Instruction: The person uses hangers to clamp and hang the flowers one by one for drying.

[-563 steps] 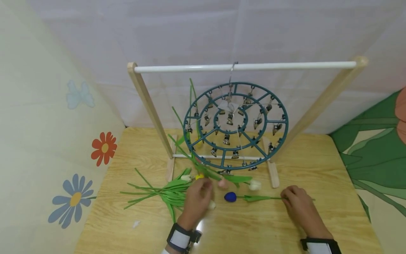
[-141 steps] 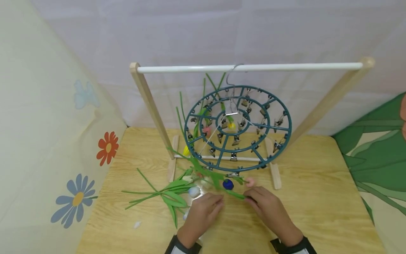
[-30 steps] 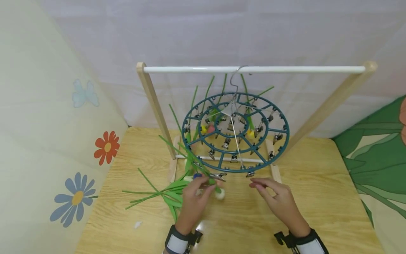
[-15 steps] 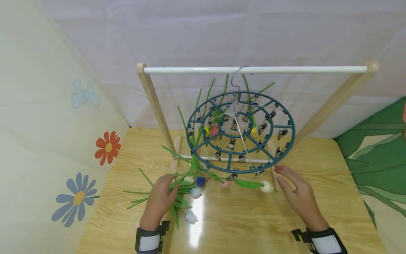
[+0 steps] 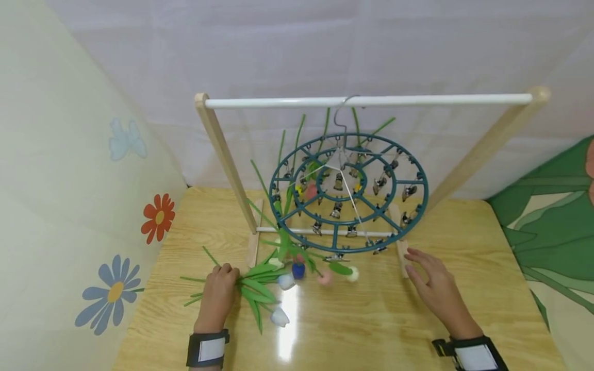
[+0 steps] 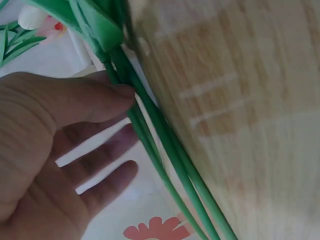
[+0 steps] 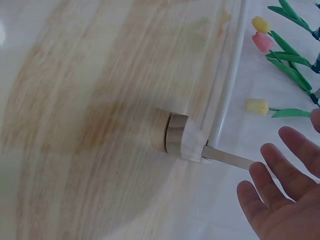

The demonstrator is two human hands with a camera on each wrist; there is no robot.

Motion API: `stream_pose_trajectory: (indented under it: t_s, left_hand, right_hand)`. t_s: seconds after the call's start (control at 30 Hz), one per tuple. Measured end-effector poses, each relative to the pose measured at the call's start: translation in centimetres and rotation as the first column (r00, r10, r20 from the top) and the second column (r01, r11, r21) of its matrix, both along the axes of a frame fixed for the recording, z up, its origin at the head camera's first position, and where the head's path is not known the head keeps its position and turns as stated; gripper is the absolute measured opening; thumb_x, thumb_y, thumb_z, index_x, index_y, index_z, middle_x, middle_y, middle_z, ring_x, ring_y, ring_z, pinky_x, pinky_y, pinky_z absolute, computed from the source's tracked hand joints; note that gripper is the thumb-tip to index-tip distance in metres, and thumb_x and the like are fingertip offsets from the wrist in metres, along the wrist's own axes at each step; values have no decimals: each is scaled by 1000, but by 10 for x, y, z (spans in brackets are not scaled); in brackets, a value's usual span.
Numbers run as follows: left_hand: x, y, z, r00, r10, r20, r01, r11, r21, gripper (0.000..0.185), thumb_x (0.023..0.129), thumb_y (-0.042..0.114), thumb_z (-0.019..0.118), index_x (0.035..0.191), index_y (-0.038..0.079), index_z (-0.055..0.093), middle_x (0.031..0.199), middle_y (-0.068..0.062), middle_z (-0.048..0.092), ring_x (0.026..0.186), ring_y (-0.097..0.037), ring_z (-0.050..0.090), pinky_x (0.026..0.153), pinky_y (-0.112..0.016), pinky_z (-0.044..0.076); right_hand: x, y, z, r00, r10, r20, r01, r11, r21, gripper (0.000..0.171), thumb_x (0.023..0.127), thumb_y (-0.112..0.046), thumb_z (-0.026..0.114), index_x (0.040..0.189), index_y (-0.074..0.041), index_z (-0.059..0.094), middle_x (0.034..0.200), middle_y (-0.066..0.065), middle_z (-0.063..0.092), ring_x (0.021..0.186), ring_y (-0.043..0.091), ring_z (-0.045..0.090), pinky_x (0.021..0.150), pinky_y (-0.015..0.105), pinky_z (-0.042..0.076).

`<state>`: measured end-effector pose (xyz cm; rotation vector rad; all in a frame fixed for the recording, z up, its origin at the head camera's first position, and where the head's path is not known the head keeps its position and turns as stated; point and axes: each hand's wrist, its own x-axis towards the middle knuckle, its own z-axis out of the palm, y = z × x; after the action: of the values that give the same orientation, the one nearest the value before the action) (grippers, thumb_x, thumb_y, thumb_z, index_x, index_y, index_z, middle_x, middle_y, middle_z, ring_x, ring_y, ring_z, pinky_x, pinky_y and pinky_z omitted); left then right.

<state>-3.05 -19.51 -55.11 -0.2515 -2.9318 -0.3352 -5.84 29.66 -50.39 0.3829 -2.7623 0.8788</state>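
Note:
At the table's left, my left hand (image 5: 220, 288) is on the stems of a few artificial tulips (image 5: 255, 283) lying in a bunch. The left wrist view shows its thumb and forefinger pinching green stems (image 6: 145, 132), though how many is unclear. Pale blue heads (image 5: 279, 317) point right. My right hand (image 5: 438, 288) hovers beside the rack's right foot, fingers spread, holding nothing. Above the table hangs a round dark-green clip hanger (image 5: 335, 226). Several tulips hang head-down from its clips, among them a blue one (image 5: 298, 270), a pink one (image 5: 324, 278) and a white one (image 5: 353, 274).
A wooden rack with a white top bar (image 5: 278, 103) bears the hanger by its hook. Its right foot (image 5: 402, 260) stands close to my right hand. Many metal clips (image 5: 336, 209) dangle from the rings. A white cloth backs the table (image 5: 352, 330).
Earlier the blue tulip lay on the table; now it hangs. A white tulip has been let go at the front clip. My left hand has moved left onto the stems, the right hand rightwards.

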Motion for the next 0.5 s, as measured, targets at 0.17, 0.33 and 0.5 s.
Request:
stream_pose_trajectory:
  t_s: [0.17,0.33,0.5]
  left_hand:
    - [1,-4,0,1000,-4,-6,4,1000,19,20,79,-14,76,87,4,74,80,-9,66,71,-23,56,58,-35,52]
    - [4,-4,7,998,-19,-63,21,999,41,24,76,-18,77,87,4,74,80,-9,66,70,-24,58,55,-35,52]
    - [8,6,19,990,-58,-126,62,998,28,31,69,-20,82,87,5,75,82,-8,68,71,-24,62,54,-34,52]
  right_hand:
    - [2,0,-2,998,6,56,-7,1000,23,26,99,-6,66,123,5,67,134,29,61,121,50,54,91,70,45]
    - [7,-4,-4,995,23,92,-27,999,41,28,100,-8,65,126,4,66,135,28,62,123,48,54,93,65,46]
    - [19,-16,-3,997,36,75,-40,997,58,31,97,-6,69,128,0,66,131,19,66,119,40,60,102,25,47]
